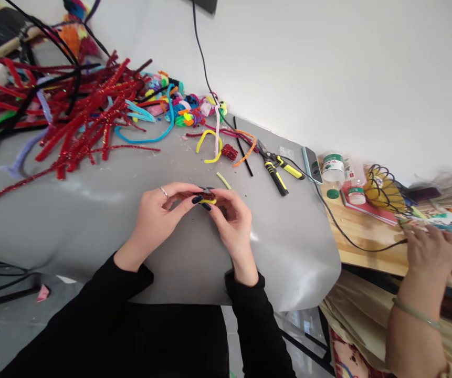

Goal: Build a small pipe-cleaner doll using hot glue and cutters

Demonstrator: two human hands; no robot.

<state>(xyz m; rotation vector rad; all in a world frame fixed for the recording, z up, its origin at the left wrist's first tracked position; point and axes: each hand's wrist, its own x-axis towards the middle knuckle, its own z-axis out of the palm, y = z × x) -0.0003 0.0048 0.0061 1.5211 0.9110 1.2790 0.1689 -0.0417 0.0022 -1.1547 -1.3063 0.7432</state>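
left hand [158, 215] and right hand [234, 212]: fingers of both grip one small yellow-and-brown piece [209, 201], centre of frame, over the desk [186, 268]. sound handling likely calls for light, even pressure from opposed thumbs.

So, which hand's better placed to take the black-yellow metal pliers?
Likely the right hand: the pliers lie nearer it than the left hand, though both hold a small yellow-and-dark piece.
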